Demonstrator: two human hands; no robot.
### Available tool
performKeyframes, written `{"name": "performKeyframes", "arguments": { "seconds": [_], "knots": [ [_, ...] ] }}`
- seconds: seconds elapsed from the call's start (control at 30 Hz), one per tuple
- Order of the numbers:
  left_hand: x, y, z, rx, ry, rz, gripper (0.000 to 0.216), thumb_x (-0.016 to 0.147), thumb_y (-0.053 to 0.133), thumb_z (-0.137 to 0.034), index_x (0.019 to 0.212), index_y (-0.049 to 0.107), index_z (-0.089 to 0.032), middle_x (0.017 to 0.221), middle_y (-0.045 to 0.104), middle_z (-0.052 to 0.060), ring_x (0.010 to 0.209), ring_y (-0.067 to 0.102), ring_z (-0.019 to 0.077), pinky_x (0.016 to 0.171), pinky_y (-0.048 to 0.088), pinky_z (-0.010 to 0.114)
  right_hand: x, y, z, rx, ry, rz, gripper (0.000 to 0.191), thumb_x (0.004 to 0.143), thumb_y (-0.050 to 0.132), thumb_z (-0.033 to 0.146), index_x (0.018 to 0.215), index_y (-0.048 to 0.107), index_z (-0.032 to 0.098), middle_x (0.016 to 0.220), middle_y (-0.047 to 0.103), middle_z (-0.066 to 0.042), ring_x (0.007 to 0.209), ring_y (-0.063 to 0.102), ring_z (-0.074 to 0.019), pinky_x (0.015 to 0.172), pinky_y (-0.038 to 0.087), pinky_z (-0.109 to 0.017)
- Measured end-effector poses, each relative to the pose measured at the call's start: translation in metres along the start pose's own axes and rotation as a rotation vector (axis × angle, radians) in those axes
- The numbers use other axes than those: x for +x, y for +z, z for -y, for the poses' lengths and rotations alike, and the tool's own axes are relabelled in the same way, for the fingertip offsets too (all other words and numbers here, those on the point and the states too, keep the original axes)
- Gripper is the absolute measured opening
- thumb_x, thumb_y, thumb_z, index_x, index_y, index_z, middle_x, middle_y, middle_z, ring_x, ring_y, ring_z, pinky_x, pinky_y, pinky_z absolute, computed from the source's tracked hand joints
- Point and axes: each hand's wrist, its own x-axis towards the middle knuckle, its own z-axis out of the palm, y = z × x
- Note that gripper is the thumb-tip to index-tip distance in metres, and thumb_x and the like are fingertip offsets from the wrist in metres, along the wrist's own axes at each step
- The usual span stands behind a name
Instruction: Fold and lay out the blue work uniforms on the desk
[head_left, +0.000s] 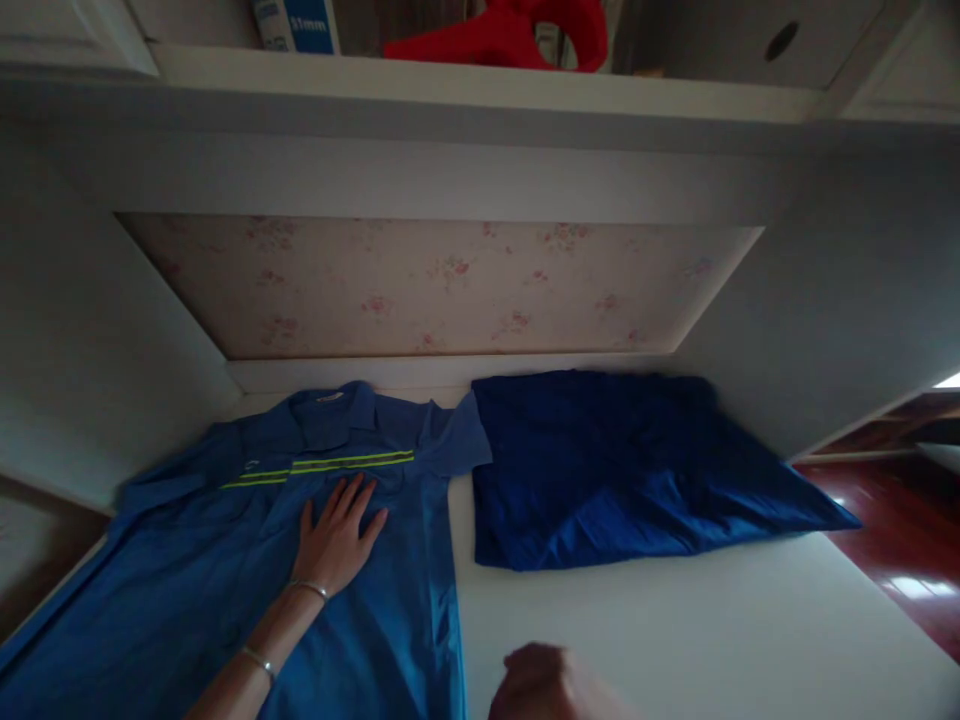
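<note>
Left hand (339,538) lies flat, fingers spread, palm down on the chest of the blue work shirt (225,570) — holding nothing, just pressing the cloth just below the yellow reflective stripe (330,465). Two thin bracelets sit on that wrist and forearm. The shirt lies spread, collar toward the far wall, covering the left half of the white table (675,630); its right sleeve touches the folded dark blue garment (622,465) at far right.

Right hand (544,685) is at the near edge, blurred and partly cut off — can't tell if it is closed or holding anything. It sits over bare table, just right of the shirt's right hem.

Risks, as I judge them:
- One flat palm is the only anchor; any tug from the right side would likely drag the front panel and bunch the fabric under the stripe.
- Sleeve already meets the dark pile, so pulling it could shift that pile too.
- Shirt's left side hangs near the table's left edge — cloth weight could slide it off.
</note>
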Motion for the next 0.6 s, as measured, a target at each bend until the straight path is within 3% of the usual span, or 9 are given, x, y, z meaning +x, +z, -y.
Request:
{"name": "performKeyframes", "arguments": {
  "seconds": [0.1, 0.2, 0.27, 0.33, 0.43, 0.5, 0.6],
  "knots": [
    [0.001, -0.013, -0.006, 0.025, -0.009, -0.026, 0.051, 0.094, 0.043, -0.054, 0.132, 0.061, -0.026, 0.143, 0.058, 0.010, 0.130, 0.051, 0.0332, 0.109, 0.032, 0.062, 0.028, -0.064, -0.030, 0.124, 0.222, -0.169, 0.034, 0.100, 0.047, 0.042, 0.094, 0.075, 0.025, 0.092, 0.074, -0.001, 0.084, 0.069, -0.0149, 0.076, 0.053, -0.024],
    [0.021, -0.024, -0.012, 0.047, -0.045, -0.109, 0.049, 0.094, 0.042, -0.056, 0.118, 0.069, -0.024, 0.129, 0.065, 0.011, 0.117, 0.059, 0.0325, 0.102, 0.042, 0.054, 0.067, -0.128, -0.098, 0.055, 0.487, -0.458, 0.037, 0.095, 0.050, 0.047, 0.110, 0.071, 0.021, 0.084, 0.071, -0.002, 0.076, 0.067, -0.0180, 0.068, 0.054, -0.028],
    [0.046, -0.025, -0.012, 0.052, -0.086, -0.171, 0.053, 0.096, 0.035, -0.053, 0.124, 0.066, -0.021, 0.136, 0.060, 0.013, 0.121, 0.057, 0.0332, 0.103, 0.042, 0.052, 0.092, -0.167, -0.148, -0.177, 0.640, -0.537, 0.039, 0.093, 0.052, 0.039, 0.125, 0.064, 0.019, 0.110, 0.070, -0.008, 0.088, 0.068, -0.0191, 0.081, 0.055, -0.032],
    [0.075, -0.020, -0.008, 0.037, -0.153, -0.156, 0.059, 0.097, 0.031, -0.053, 0.139, 0.056, -0.019, 0.150, 0.048, 0.015, 0.134, 0.046, 0.0363, 0.107, 0.038, 0.059, 0.111, -0.197, -0.190, -0.318, 0.712, -0.565, 0.049, 0.091, 0.052, 0.031, 0.137, 0.055, 0.015, 0.141, 0.053, -0.016, 0.115, 0.062, -0.0239, 0.100, 0.048, -0.038],
    [0.113, -0.003, 0.006, 0.016, -0.226, 0.028, 0.062, 0.096, 0.033, -0.053, 0.152, 0.041, -0.028, 0.164, 0.028, 0.013, 0.147, 0.024, 0.0436, 0.105, 0.025, 0.078, 0.126, -0.222, -0.228, -0.384, 0.771, -0.519, 0.064, 0.088, 0.057, 0.027, 0.148, 0.043, 0.010, 0.155, 0.036, -0.022, 0.133, 0.049, -0.0301, 0.109, 0.040, -0.044],
    [0.132, 0.009, 0.018, 0.048, -0.192, 0.123, 0.057, 0.095, 0.037, -0.049, 0.150, 0.042, -0.036, 0.166, 0.023, 0.010, 0.149, 0.016, 0.0471, 0.101, 0.018, 0.085, 0.131, -0.228, -0.240, -0.412, 0.793, -0.451, 0.070, 0.084, 0.064, 0.027, 0.149, 0.042, 0.011, 0.151, 0.041, -0.022, 0.130, 0.052, -0.0314, 0.106, 0.043, -0.043],
    [0.150, 0.019, 0.035, 0.100, -0.161, 0.126, 0.056, 0.094, 0.039, -0.047, 0.149, 0.041, -0.040, 0.167, 0.020, 0.009, 0.150, 0.012, 0.0479, 0.100, 0.016, 0.085, 0.133, -0.228, -0.246, -0.469, 0.798, -0.391, 0.062, 0.084, 0.067, 0.029, 0.142, 0.052, 0.016, 0.144, 0.048, -0.019, 0.121, 0.059, -0.0317, 0.100, 0.046, -0.042]
  ]
}}
